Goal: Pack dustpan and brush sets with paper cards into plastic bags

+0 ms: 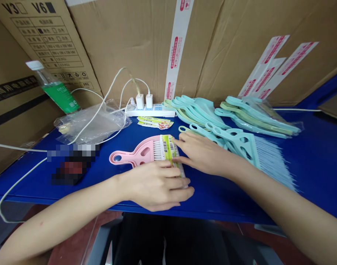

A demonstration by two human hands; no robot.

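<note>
A pink dustpan and brush set (132, 156) lies on the blue table, its handles pointing left and its white bristles to the right. A yellow-green label (168, 147) wraps across the bristles. My left hand (154, 184) lies over the near part of the set, its fingers bent round the bristle end and holding it. My right hand (197, 151) is at the label's right edge, index finger and thumb touching it with a gap between them; whether it pinches the label is unclear.
Light blue brushes (240, 147) lie right of the set, behind my right forearm. Further back are dustpans (201, 110) and a bagged stack (262, 114). Spare labels (155, 122) lie before a power strip (168, 111). Plastic bags (93, 121), cables and a bottle (58, 92) stand left.
</note>
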